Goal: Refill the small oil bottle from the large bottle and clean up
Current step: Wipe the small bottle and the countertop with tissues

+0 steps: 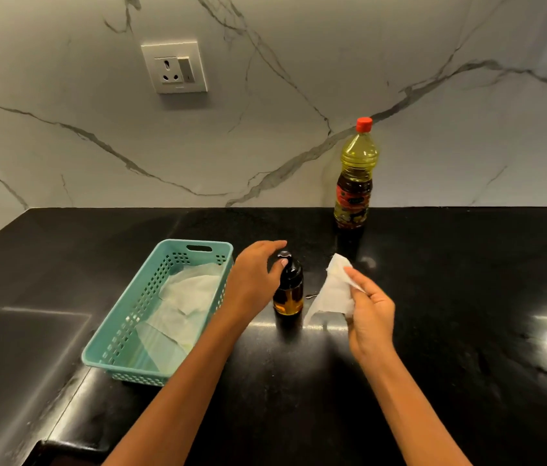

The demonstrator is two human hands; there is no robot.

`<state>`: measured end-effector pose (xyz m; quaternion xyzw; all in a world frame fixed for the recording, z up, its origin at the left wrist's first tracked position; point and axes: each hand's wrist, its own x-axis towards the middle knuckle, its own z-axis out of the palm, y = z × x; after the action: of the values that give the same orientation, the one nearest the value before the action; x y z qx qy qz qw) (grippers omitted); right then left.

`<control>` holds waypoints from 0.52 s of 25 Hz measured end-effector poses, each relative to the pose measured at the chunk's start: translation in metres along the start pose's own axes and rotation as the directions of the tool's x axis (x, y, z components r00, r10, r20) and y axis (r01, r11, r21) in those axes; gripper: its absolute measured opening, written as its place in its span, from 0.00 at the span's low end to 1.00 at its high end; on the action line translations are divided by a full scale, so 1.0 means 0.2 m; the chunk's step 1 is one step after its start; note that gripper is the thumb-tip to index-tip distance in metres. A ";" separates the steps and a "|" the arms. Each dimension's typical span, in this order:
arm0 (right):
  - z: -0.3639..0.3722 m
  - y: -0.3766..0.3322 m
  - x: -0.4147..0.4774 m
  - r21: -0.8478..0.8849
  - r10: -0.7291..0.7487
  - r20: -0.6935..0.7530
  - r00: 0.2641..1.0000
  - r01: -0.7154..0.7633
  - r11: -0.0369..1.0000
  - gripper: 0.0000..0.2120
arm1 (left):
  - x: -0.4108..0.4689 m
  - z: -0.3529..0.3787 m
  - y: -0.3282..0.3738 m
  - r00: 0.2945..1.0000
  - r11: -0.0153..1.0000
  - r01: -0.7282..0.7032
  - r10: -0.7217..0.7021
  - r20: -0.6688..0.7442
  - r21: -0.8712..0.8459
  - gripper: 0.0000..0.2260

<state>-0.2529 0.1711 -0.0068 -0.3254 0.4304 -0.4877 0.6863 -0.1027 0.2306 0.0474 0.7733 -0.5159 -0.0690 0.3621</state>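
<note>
A small dark oil bottle [288, 290] with a black cap stands upright on the black counter [433, 331], amber oil showing in its lower part. My left hand [254, 280] curls around its top from the left, thumb against the neck. My right hand [368, 314] pinches a white tissue [332, 290] just right of the small bottle. The large oil bottle [356, 176], yellow oil and red cap on, stands upright at the back near the wall.
A teal perforated basket [124, 334] holding white tissues sits to the left of the small bottle. A marble wall with a socket [174, 67] rises behind the counter. The counter's front edge runs at lower left.
</note>
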 end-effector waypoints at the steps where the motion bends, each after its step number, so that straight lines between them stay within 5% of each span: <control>1: 0.01 0.04 0.01 0.050 0.041 -0.005 0.999 -0.041 0.998 0.12 | 0.02 0.01 0.00 0.999 0.998 -0.020 0.018 0.035 0.054 0.17; 5: 0.08 0.14 0.01 0.121 0.090 0.045 0.995 -0.094 0.988 0.13 | 0.09 0.05 0.01 0.989 0.972 -0.049 0.015 0.146 0.231 0.17; 13: 0.17 0.33 0.02 -0.240 -0.092 0.171 0.981 0.131 0.962 0.21 | 0.21 0.02 0.03 0.965 0.937 -0.034 -0.060 0.256 0.347 0.13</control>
<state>-0.1957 0.1895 -0.0498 -0.4705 0.4136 -0.4404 0.6432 -0.0896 0.1914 0.0583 0.8125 -0.5582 -0.0807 0.1476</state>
